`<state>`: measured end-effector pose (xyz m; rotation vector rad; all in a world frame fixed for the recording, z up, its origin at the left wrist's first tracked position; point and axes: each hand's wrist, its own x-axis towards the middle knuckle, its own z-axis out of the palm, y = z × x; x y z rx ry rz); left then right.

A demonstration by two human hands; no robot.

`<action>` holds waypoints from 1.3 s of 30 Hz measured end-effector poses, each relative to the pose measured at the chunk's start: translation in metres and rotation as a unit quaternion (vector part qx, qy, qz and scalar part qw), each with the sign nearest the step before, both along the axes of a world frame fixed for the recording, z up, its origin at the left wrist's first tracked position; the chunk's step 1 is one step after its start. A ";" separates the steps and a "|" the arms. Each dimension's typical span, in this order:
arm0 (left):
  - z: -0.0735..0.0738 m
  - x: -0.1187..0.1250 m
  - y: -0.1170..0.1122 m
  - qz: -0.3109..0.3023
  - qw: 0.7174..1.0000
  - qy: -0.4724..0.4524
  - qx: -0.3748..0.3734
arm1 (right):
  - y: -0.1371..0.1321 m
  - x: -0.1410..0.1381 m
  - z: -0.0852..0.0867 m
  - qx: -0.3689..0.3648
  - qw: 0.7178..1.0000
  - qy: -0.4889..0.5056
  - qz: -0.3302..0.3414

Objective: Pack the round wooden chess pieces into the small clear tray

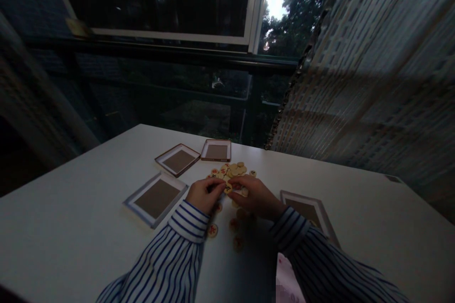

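A round Chinese chess piece (228, 189) with a dark character is pinched between my two hands, its marked face toward me. The fingertips of my left hand (203, 195) hold its left edge, and those of my right hand (258, 195) grip it from the right. Behind and below the fingers lies a loose heap of Chinese chess pieces (237, 169), some blank side up, others with red or dark characters. A red-marked piece (212, 230) lies by my left cuff. More pieces (238, 243) sit in shadow between my forearms.
On the white table (88, 199), shallow open trays stand around the heap: one tray (155, 225) at left, two trays (157, 158) (216, 160) farther back. Another tray (327, 215) is partly behind my right sleeve. A bead curtain (355, 80) hangs at right by the window.
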<state>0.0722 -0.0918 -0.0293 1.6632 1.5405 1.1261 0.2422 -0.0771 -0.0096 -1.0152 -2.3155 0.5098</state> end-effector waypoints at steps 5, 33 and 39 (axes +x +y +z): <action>0.000 0.000 -0.001 -0.006 1.000 0.028 -0.004 | 0.000 -0.001 0.001 0.042 0.998 -0.053 0.003; 0.006 -0.017 0.002 0.153 0.978 0.142 0.026 | -0.003 0.000 -0.008 0.081 0.967 -0.236 0.053; 0.006 -0.018 0.001 0.137 0.979 0.151 0.029 | -0.002 0.000 -0.007 0.090 0.973 -0.212 0.027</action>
